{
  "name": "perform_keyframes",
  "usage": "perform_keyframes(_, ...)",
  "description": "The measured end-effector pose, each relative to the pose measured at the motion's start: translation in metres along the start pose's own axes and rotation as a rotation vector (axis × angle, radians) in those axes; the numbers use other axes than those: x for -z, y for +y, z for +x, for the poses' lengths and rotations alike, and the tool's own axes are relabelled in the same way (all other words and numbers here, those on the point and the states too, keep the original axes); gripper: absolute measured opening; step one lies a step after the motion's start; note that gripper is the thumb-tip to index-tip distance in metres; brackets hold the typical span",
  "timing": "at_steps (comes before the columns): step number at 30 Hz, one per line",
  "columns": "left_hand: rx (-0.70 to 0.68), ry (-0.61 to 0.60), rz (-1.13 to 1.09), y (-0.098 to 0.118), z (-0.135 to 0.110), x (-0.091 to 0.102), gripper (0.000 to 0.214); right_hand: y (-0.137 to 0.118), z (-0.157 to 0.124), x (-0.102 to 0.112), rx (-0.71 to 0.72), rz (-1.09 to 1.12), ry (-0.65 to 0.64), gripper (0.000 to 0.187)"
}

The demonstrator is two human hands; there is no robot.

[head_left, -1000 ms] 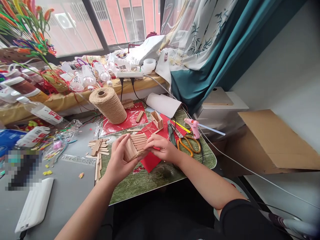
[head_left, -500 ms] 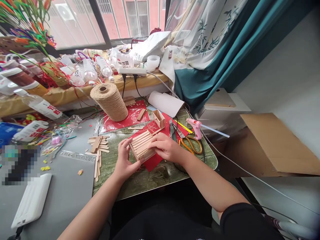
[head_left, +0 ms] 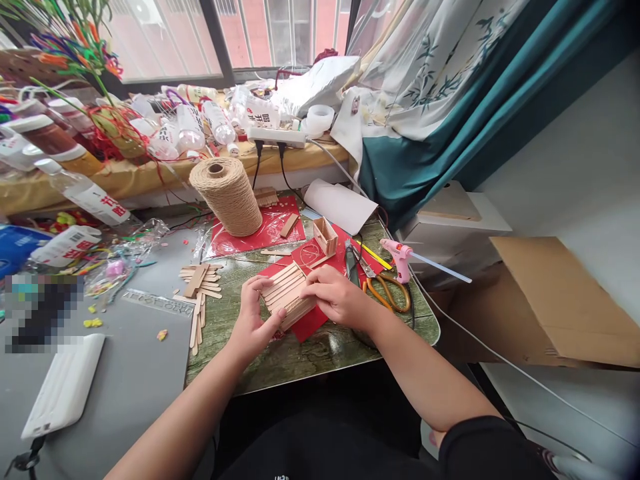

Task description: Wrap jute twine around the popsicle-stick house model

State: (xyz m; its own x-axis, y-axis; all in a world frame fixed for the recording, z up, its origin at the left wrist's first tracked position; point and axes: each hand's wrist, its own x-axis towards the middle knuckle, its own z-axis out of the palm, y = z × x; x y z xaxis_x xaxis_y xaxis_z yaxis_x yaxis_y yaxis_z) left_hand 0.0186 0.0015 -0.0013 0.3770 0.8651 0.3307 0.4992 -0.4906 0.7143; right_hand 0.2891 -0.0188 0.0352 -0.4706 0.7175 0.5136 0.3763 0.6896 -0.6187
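Note:
Between my hands is a small box of wooden craft sticks [head_left: 286, 288], its slatted face tilted up toward me. My left hand [head_left: 256, 315] grips its left side, fingers behind the far edge and thumb on the near edge. My right hand [head_left: 336, 297] closes its fingertips on the right edge of the same box; the exact pinch is partly hidden. Just beyond stands a smaller open stick box [head_left: 325, 236] on a red sheet [head_left: 309, 325]. Loose craft sticks [head_left: 200, 293] lie in a pile left of my left hand.
A big spool of twine [head_left: 227, 197] stands at the back. On the right lie orange-handled scissors [head_left: 387, 293], a utility knife [head_left: 351, 261], a yellow pencil [head_left: 374, 255] and a pink glue gun [head_left: 399, 257] with its cord. A clear ruler [head_left: 157, 301] and white power bank [head_left: 65, 387] are left.
The view has shifted slightly, so the scene sits a little further right. The stick box has tilted a bit in my hands, and my left thumb has moved up its near edge.

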Motion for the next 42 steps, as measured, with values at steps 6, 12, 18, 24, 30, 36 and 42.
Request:
perform_keyframes(6,0.062,-0.041,-0.178,0.006,0.0,0.0,0.044,0.005,-0.002,0.004,-0.037,0.063,0.053,0.033)
perform_keyframes(12,0.07,-0.032,-0.019,0.033,0.009,0.012,0.04,0.01,-0.005,0.0,-0.087,0.176,0.139,0.028)
perform_keyframes(18,-0.082,-0.154,0.28,0.063,0.035,0.014,0.054,0.016,-0.007,-0.007,-0.134,0.242,0.178,0.025)
perform_keyframes(24,-0.062,-0.224,0.461,0.055,0.044,-0.002,0.082,0.024,-0.01,-0.012,-0.221,0.297,0.221,0.012)
perform_keyframes(30,-0.103,-0.233,0.529,0.056,0.042,-0.002,0.079,0.028,-0.015,-0.014,-0.276,0.328,0.239,0.008)
perform_keyframes(36,-0.091,-0.238,0.558,0.06,0.041,-0.003,0.08,0.025,-0.016,-0.014,-0.243,0.325,0.243,0.011)
perform_keyframes(42,-0.109,-0.218,0.542,0.055,0.04,-0.004,0.087,0.028,-0.02,-0.015,-0.247,0.311,0.224,0.009)
